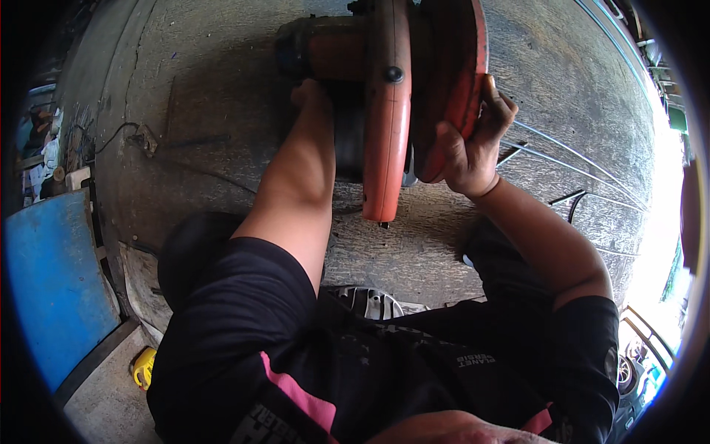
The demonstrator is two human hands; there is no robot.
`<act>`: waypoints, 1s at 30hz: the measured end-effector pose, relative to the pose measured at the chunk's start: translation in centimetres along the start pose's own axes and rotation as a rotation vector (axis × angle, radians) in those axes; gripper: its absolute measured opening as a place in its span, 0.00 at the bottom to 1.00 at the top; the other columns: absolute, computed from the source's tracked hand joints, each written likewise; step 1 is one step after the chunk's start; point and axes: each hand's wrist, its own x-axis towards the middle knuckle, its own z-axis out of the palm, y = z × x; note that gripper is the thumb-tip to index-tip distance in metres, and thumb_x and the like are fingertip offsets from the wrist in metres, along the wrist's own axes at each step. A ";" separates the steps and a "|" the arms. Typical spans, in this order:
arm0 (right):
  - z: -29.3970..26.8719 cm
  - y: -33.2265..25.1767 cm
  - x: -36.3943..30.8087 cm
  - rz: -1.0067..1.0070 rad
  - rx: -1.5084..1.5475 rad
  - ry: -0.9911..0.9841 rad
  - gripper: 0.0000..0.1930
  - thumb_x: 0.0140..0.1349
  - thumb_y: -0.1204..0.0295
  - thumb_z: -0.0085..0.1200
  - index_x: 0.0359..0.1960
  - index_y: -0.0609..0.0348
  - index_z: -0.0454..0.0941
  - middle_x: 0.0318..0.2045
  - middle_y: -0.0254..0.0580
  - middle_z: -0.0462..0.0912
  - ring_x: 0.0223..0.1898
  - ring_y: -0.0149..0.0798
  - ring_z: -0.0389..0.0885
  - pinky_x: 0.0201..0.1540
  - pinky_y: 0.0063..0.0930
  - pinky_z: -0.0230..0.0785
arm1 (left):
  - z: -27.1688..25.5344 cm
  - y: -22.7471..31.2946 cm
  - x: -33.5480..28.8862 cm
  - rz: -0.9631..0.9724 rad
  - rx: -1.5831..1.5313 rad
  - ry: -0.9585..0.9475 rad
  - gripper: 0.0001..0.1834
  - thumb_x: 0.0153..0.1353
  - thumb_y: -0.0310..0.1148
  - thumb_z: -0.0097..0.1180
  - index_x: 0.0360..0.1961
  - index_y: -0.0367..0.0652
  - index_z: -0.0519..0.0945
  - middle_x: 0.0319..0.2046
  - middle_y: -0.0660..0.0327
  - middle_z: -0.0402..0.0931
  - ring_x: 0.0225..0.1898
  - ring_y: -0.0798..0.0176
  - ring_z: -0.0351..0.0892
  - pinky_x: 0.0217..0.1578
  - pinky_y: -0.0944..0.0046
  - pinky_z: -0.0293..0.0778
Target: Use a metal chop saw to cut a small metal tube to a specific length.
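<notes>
A large red-orange cut-off saw (387, 140) stands close in front of me at the top of the view. Its handle bar points toward me, and its round blade guard (473, 52) is on the right side. The guard's edge is gripped by my right hand (477, 144), thumb on the near face and fingers round the rim. Under the dark-ended motor housing (336, 48) on the left reaches my left hand (314, 92). Its fingers are mostly hidden by the saw, so what they touch cannot be made out.
Thin metal rods (584, 164) lie on the worn floor board at the right. A cable (118, 137) runs on the left. Near my left side are a blue panel (59, 285) and a yellow tape measure (143, 368). A ribbed metal part (362, 302) lies between my legs.
</notes>
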 end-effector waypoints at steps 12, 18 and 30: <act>-0.2 -0.1 0.1 -0.024 -0.054 -0.011 0.41 0.58 0.62 0.59 0.65 0.73 0.50 0.55 0.57 0.59 0.56 0.50 0.58 0.61 0.45 0.54 | -0.2 0.5 -1.4 0.030 0.151 0.042 0.14 0.55 0.24 0.54 0.42 0.29 0.80 0.37 0.48 0.82 0.35 0.54 0.85 0.30 0.59 0.81; 0.0 0.1 -0.1 0.006 -0.002 0.004 0.41 0.59 0.62 0.58 0.65 0.74 0.50 0.54 0.57 0.59 0.56 0.49 0.58 0.62 0.45 0.53 | -0.8 0.5 -2.7 0.135 0.072 -0.053 0.13 0.55 0.25 0.55 0.42 0.31 0.80 0.34 0.52 0.82 0.29 0.59 0.83 0.26 0.61 0.79; 0.2 0.5 -0.4 0.049 0.065 0.016 0.43 0.62 0.58 0.57 0.67 0.74 0.48 0.53 0.55 0.58 0.57 0.48 0.58 0.63 0.43 0.52 | -0.9 1.5 -7.7 0.392 0.009 0.116 0.24 0.57 0.23 0.59 0.56 0.37 0.70 0.47 0.50 0.77 0.43 0.53 0.81 0.37 0.58 0.80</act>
